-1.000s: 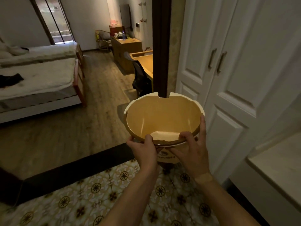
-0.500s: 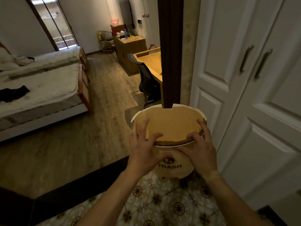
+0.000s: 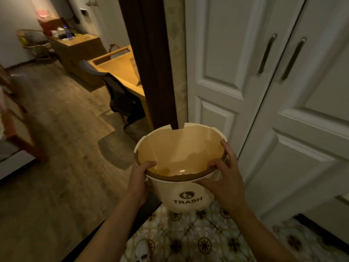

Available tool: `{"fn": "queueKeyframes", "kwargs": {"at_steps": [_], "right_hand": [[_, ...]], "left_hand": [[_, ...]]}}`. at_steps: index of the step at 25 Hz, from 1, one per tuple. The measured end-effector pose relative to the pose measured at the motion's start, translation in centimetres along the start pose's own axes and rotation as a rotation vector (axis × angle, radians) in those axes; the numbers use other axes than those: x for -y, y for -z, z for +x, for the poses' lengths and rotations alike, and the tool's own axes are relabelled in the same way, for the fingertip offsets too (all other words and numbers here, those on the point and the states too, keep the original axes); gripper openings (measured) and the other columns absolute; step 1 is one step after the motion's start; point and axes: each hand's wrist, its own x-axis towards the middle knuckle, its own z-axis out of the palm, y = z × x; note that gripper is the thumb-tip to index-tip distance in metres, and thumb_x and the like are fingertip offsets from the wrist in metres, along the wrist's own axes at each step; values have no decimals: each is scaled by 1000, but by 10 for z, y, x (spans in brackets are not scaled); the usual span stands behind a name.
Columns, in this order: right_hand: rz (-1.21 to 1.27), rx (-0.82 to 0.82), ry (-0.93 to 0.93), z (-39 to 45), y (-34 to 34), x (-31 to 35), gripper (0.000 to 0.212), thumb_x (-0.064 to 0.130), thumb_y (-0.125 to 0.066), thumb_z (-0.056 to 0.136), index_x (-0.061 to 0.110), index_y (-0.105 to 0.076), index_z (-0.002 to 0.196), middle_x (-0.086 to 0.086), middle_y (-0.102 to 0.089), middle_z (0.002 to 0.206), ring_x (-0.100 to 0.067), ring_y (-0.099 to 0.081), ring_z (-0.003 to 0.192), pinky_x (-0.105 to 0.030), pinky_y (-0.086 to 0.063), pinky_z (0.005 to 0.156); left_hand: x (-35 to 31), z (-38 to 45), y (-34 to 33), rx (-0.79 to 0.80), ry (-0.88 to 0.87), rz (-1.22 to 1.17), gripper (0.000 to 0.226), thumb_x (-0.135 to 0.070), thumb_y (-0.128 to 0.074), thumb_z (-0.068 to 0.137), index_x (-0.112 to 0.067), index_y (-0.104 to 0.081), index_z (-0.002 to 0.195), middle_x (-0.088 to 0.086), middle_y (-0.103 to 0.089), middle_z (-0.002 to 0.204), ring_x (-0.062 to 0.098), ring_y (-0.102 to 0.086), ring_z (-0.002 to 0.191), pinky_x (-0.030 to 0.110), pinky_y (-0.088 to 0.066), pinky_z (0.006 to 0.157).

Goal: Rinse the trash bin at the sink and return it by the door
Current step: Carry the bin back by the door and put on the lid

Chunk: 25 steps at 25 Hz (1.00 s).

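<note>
Patterned floor tile (image 3: pixel 190 241) near, dark threshold strip (image 3: pixel 105 225) beyond it, wood floor of a bedroom running far left. White panelled doors (image 3: pixel 236 59) fill the right side; a dark door frame post (image 3: pixel 151 59) stands at centre.

Trash bin (image 3: pixel 181 174) — cream, marked TRASH on the near wall — is held up in the air over the tile, just near of the post, mouth tipped toward the viewer. Its rim shows notches on the far edge. A glossy patch is seen inside at the bottom (possibly leftover water; cannot be told for certain).

Left hand (image 3: pixel 140 178) is clamped on the near-left rim, thumb hooked inside. Right hand (image 3: pixel 224 178) is wrapped around the near-right rim, fingers spread along the edge.

Risks judged from here:
- Far rim lies close to the post — a knock is likely if the bin is swung while being lowered.
- If the walls are wet, the grip could slip.
- Any residual water could be spilled onto the tile if the bin is tipped further.
</note>
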Motion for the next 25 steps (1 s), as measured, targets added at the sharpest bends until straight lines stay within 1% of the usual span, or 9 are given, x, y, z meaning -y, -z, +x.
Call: {"fn": "queueKeyframes", "kwargs": {"at_steps": [2,4,6,9,12,17,20,23,25], "right_hand": [[-37,-53,-43,9,-42,-4,54,71,-71,60,26,-61,88,9,-17,162,-23,-34,142,-24,-49,85],[-23,-112,-149,19,-85,-6,67,79,-69,58,33,-57,106,12,-2,165,-24,-29,146,-30,-49,91],[51,-128,-261,24,-109,-8,100,80,-74,51,41,-40,137,13,7,165,-21,-24,148,-40,-49,99],[161,-100,-369,36,-150,-21,134,71,-84,49,51,1,151,23,-11,160,-13,-27,146,-52,-41,110],[179,-75,-416,39,-176,-48,135,71,-83,50,54,7,150,27,-11,158,-8,-23,146,-48,-34,115],[146,-179,-376,16,-223,-141,112,66,-75,67,48,-5,152,11,-5,162,-6,-10,149,-46,-26,119],[155,-279,-326,-6,-252,-206,115,62,-77,68,39,-5,154,15,-9,160,-10,-15,149,-47,-27,119],[192,-356,-246,-27,-275,-261,128,63,-81,60,29,2,152,42,-6,148,12,-18,141,-17,-31,112],[206,-401,-230,-38,-284,-287,131,68,-80,55,33,4,149,37,-6,149,19,-20,136,-7,-30,107]], "left_hand": [[-9,41,16,66,162,15,75,-23,-64,60,-21,-49,134,10,-62,109,32,-60,95,37,-56,55],[-14,84,32,106,228,55,63,-19,-57,58,-19,-55,121,10,-61,99,32,-59,91,50,-59,67],[-13,112,44,65,221,56,51,-19,-54,53,-20,-57,104,9,-57,95,31,-57,91,61,-50,83],[-12,164,57,53,269,58,44,-17,-51,49,-27,-54,92,5,-54,96,29,-53,89,55,-46,80],[4,202,58,84,239,146,32,-11,-48,69,-27,-54,96,6,-54,111,29,-52,99,58,-52,83],[62,284,46,229,122,361,59,-9,-46,82,-21,-43,139,8,-52,124,34,-51,110,53,-55,77],[111,335,36,290,33,426,58,-15,-49,78,-14,-46,136,18,-52,129,42,-51,118,51,-54,78],[162,370,37,436,-137,466,71,-30,-52,66,-12,-47,133,8,-54,114,32,-55,107,39,-50,72],[191,389,41,508,-201,464,77,-39,-54,66,-14,-44,139,7,-52,120,30,-53,106,38,-47,73]]}}
